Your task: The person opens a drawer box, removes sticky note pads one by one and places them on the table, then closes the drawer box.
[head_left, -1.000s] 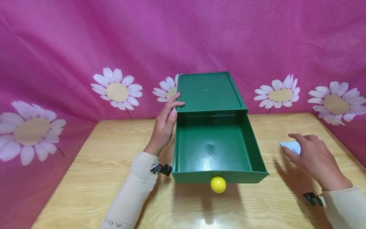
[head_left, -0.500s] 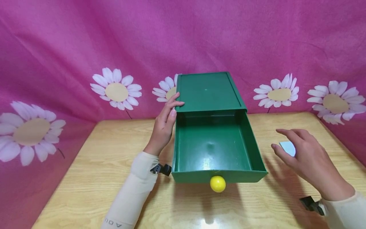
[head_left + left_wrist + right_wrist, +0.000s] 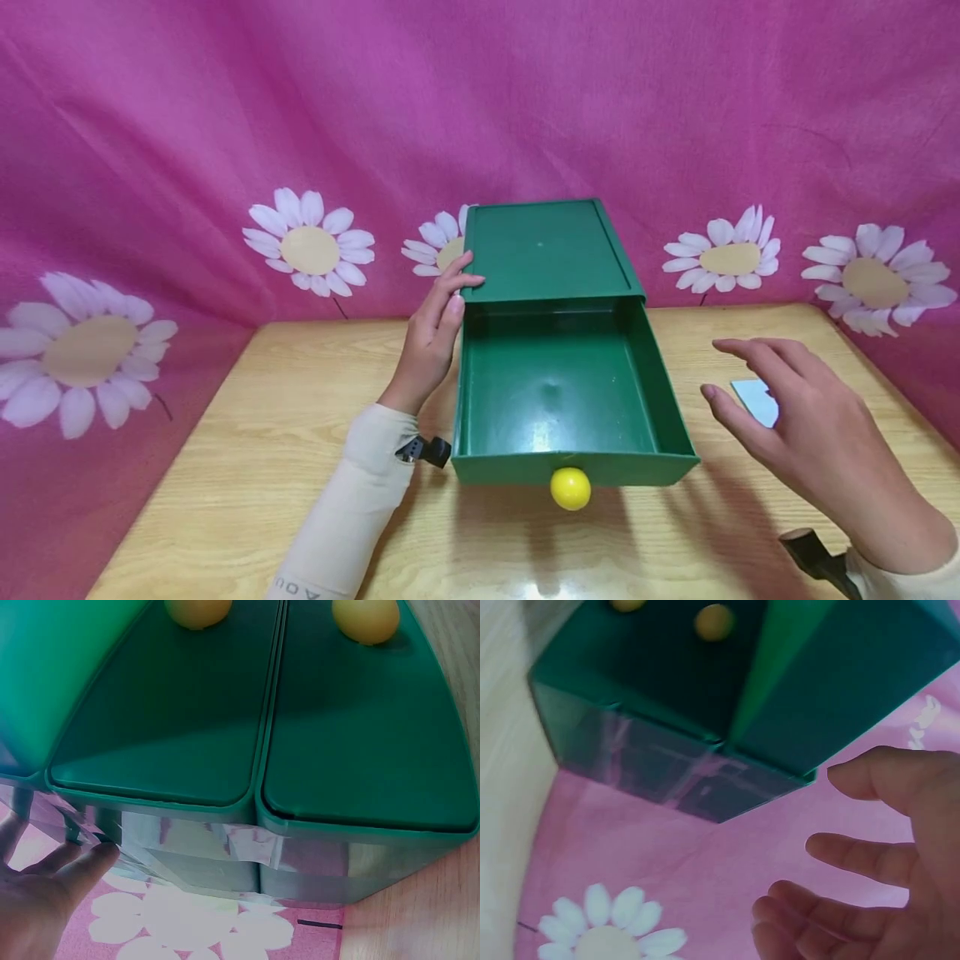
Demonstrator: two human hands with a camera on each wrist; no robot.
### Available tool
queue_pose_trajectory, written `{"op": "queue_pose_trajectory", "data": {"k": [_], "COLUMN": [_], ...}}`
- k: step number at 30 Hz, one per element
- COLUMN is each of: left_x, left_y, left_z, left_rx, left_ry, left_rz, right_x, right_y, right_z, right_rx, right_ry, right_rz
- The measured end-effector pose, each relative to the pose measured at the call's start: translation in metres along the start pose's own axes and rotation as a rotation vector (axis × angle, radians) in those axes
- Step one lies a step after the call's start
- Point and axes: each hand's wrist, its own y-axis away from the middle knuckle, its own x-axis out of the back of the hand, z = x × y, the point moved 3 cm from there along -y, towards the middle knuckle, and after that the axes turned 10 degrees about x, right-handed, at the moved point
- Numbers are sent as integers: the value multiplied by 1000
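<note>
Green plastic: 1 unit [image 3: 543,250], on table [image 3: 315,375] twd far edge, betw. side edges; top drawer [image 3: 510,470] out, yellow knob [image 3: 571,488] facing near edge. Lower drawers [image 3: 165,735], closed by the look of it.

L hand [image 3: 430,337]: at unit's upper L side, fingertips over top rim, thumb apart, by front corner; fingers slightly spread, touching only, no pinch seen. Prob. there to steady unit w/ drawer jutting fwd.

R hand [image 3: 813,429]: above table, R-edge side; fingers loosely bent, spread, wide gap to thumb, nothing held.

Blue slip [image 3: 756,402]: on table twd R edge, part hidden behind R hand; material unclear; prob. placed for easy R-hand reach.
</note>
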Motion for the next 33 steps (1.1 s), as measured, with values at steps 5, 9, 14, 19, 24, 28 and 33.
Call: {"op": "queue_pose_trajectory", "data": {"k": [5, 9, 14, 19, 24, 28, 33], "left_x": [-1, -1, -1, -1, 0, 0, 0], "left_y": [0, -1, -1, 0, 1, 2, 2], "left_z": [1, 3, 3, 2, 2, 2, 1], "left_rx": [-15, -27, -22, -9, -10, -9, -26], "left_ry": [5, 5, -1, -1, 3, 3, 7], "left_rz": [2, 0, 6, 3, 5, 4, 8], "right_x": [10, 16, 23, 31, 36, 36, 32], "right_y": [-5, -8, -11, -14, -18, -20, -19], "right_z": [-13, -23, -37, -55, -72, -82, -92], "right_rx": [14, 29, 55, 108, 115, 165, 282], "right_ry": [-21, -27, -34, -65, -74, -115, -231], "right_rz": [10, 22, 36, 51, 6, 34, 122]}}
